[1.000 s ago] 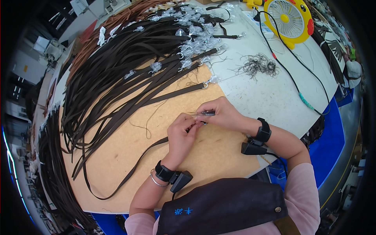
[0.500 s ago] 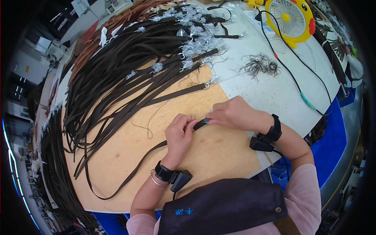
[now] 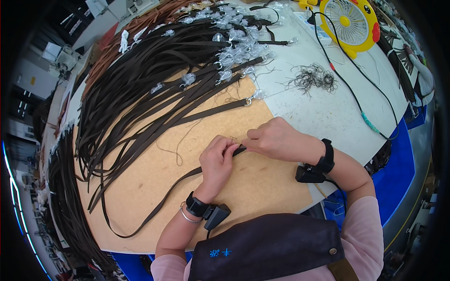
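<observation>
A dark strap (image 3: 188,174) is being held near the centre of the frame, worked on by both hands. By the left hand (image 3: 216,158), just left of centre, the strap is being gripped close to its end: grip closed, thumb being pressed against curled fingers. At the right hand (image 3: 276,140), right of centre, the grip is being pinched tight on the strap's end; the exact bit caught there is being hidden by the fingers. Only a short piece of strap is being exposed between the hands. The rest is being draped toward lower left in a curve over a tan board (image 3: 267,175), which is being carried by a white worktop (image 3: 300,114). Upper left is being filled by a heap of dark straps (image 3: 150,75), clear plastic-wrapped fittings (image 3: 239,52) being bunched at their ends, upper centre. Upper right, a yellow fan (image 3: 346,21) is being supported, a black cable (image 3: 348,92) being looped below, a thread tangle (image 3: 313,78) being spread left of it. A dark apron (image 3: 276,243) is being worn, lower centre.
</observation>
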{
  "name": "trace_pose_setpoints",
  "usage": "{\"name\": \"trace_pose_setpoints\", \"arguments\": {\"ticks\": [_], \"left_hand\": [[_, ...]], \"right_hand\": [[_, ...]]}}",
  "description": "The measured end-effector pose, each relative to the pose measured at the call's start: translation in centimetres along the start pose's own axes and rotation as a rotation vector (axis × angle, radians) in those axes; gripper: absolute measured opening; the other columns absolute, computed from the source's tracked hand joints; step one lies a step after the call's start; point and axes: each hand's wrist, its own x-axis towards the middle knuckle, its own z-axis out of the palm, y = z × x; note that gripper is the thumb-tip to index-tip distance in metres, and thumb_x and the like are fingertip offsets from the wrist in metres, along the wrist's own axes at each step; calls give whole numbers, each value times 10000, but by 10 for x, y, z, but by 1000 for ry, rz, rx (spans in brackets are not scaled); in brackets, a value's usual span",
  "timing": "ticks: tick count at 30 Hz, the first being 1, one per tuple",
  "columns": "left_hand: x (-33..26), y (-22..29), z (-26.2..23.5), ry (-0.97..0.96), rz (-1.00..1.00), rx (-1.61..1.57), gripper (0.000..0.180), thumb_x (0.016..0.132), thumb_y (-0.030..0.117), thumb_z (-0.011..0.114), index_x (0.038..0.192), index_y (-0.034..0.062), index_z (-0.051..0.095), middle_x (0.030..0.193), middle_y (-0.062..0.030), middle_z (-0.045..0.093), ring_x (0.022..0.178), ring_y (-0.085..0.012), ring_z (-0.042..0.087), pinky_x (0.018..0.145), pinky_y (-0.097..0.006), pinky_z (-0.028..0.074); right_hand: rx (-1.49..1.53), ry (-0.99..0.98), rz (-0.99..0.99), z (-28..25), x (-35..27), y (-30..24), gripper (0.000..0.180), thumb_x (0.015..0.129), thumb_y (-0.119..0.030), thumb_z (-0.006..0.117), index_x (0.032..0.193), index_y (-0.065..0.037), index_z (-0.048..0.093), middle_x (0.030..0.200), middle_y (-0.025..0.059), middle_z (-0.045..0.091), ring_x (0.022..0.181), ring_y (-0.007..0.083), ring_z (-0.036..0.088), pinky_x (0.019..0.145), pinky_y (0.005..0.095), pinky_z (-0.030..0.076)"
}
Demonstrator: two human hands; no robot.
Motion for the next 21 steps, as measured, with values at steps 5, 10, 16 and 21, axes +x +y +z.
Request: {"name": "trace_pose_setpoints", "arguments": {"ticks": [5,10,16,21], "left_hand": [[9,-14,-18,-21,4,62,66,883,52,668,935,23,639,886,-111,640,749,-299,643,655,-372,496],[9,7,-47,-40,78,460,256,881,66,661,1131,96,617,1135,-69,573,803,-288,663,658,-398,532],[5,3,-31,-259,345,387,162,870,83,680,1031,91,666,982,-48,610,723,-247,666,585,-372,529],[5,2,-25,-213,446,464,99,817,10,650,893,69,630,882,-54,578,667,-248,645,539,-347,518]], "right_hand": [[113,-30,99,4,-4,1,152,892,-258,674,948,-131,737,742,29,611,623,223,640,518,347,485],[154,-50,162,-1,-6,-2,168,905,-281,666,916,-128,736,756,37,636,663,244,653,557,364,502],[153,-21,154,-1,-8,-2,183,906,-285,680,974,-130,750,769,39,640,657,245,652,548,363,498],[157,-10,128,1,-7,-2,190,896,-291,692,975,-127,746,753,35,630,640,240,648,534,358,497]]}}
